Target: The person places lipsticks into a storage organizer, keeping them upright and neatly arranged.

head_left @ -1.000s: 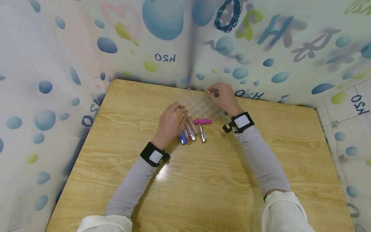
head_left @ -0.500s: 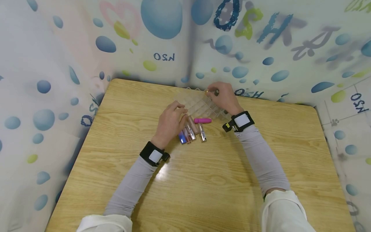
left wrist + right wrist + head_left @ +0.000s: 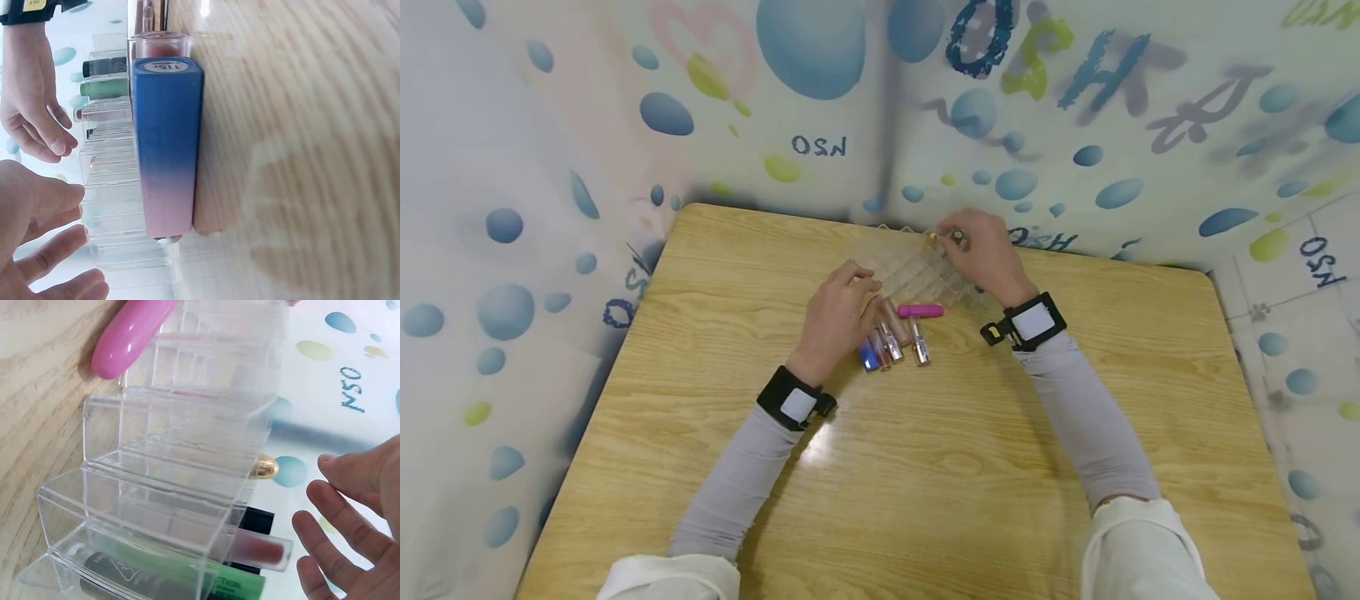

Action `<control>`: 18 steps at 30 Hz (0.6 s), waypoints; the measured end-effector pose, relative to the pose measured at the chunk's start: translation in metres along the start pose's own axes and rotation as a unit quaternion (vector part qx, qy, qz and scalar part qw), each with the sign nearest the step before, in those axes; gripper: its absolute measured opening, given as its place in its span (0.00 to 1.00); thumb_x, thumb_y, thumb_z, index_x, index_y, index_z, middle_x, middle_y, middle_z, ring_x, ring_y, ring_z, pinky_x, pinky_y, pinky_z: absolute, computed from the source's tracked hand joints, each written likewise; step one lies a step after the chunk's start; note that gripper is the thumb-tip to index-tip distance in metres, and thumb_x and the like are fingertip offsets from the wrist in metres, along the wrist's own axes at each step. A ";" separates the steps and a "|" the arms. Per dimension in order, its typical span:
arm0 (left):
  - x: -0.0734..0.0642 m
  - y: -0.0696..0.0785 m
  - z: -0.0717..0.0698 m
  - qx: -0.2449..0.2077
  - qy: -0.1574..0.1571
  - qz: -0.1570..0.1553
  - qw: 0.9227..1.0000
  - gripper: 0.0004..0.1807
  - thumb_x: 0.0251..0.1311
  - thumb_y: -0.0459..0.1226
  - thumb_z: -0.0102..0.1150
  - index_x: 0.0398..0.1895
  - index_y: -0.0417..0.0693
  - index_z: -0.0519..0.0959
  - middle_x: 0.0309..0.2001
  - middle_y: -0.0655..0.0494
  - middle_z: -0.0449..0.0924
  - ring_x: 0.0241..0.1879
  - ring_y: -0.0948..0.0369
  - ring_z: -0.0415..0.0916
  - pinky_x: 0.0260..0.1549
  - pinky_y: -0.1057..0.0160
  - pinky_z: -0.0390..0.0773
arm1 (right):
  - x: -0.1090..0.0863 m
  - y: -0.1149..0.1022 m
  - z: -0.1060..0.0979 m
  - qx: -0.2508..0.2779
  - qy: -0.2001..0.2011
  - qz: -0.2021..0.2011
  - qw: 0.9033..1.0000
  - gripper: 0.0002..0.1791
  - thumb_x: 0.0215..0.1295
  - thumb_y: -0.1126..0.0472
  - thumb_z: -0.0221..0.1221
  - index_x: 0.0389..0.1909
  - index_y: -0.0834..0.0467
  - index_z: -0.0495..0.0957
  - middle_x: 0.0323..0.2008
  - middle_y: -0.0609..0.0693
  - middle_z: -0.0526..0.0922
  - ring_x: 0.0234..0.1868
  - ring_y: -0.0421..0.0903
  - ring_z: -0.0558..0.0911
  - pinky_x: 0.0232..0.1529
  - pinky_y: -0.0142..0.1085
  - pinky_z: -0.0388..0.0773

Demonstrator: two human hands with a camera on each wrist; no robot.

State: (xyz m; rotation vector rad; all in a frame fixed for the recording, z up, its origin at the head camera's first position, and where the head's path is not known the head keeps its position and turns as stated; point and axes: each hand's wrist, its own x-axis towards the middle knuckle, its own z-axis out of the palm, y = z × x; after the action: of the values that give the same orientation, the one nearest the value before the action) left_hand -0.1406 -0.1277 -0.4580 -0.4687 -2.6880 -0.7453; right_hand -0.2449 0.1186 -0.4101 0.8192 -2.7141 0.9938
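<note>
My right hand (image 3: 991,254) is at the back right of a clear plastic organizer (image 3: 103,428). In the right wrist view its loosely bent fingers stand a little apart from a gold rounded tip (image 3: 265,467) sticking out of a compartment. Further compartments there hold a green tube (image 3: 240,584), a black-capped tube (image 3: 257,520) and a tube with a reddish end (image 3: 265,551). My left hand (image 3: 835,312), fingers relaxed, hovers by the organizer's left side and pinches nothing. Below it lies a blue-to-pink square lipstick tube (image 3: 167,137).
A bright pink rounded tube (image 3: 921,311) lies before the organizer. Next to it are a silver-ended tube (image 3: 921,346) and several other cosmetic tubes (image 3: 895,321). Behind the wooden table (image 3: 925,467) rises a patterned wall (image 3: 737,125).
My right fingertips were at the gold tip a second ago; now they have let go, with a small gap showing. My left hand has barely moved. The head view has shifted slightly.
</note>
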 end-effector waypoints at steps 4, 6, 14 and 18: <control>0.000 0.002 -0.002 -0.004 -0.008 -0.003 1.000 0.14 0.66 0.38 0.64 0.49 0.39 0.88 0.56 0.46 0.81 0.54 0.49 0.81 0.49 0.53 0.85 | -0.010 -0.006 -0.001 0.000 0.013 -0.015 1.000 0.10 0.68 0.64 0.64 0.44 0.64 0.88 0.42 0.57 0.89 0.34 0.48 0.83 0.37 0.42 0.81; 0.000 0.002 -0.002 -0.007 -0.007 -0.001 1.000 0.14 0.65 0.38 0.65 0.49 0.39 0.88 0.56 0.46 0.81 0.55 0.48 0.80 0.50 0.52 0.84 | -0.016 -0.009 -0.001 -0.001 0.024 -0.028 0.999 0.08 0.67 0.65 0.64 0.43 0.64 0.89 0.40 0.56 0.89 0.35 0.48 0.83 0.38 0.42 0.81; 0.001 0.004 -0.004 -0.010 -0.002 0.010 1.000 0.16 0.62 0.38 0.68 0.50 0.39 0.87 0.57 0.45 0.82 0.62 0.44 0.75 0.61 0.44 0.76 | -0.048 -0.025 -0.001 0.027 0.064 -0.036 0.997 0.10 0.68 0.62 0.65 0.43 0.63 0.89 0.41 0.55 0.90 0.42 0.50 0.86 0.43 0.47 0.82; 0.001 0.008 -0.003 -0.013 0.011 0.026 1.000 0.15 0.61 0.38 0.69 0.49 0.40 0.87 0.56 0.45 0.83 0.62 0.43 0.75 0.62 0.43 0.75 | -0.066 -0.034 0.004 0.034 0.059 -0.027 0.997 0.10 0.67 0.61 0.66 0.43 0.63 0.88 0.40 0.55 0.90 0.39 0.49 0.86 0.36 0.46 0.82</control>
State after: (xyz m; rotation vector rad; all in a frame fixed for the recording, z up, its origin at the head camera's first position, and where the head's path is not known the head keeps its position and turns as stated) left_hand -0.1376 -0.1229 -0.4524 -0.5302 -2.6380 -0.7670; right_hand -0.1706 0.1242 -0.4143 0.8138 -2.5592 1.0932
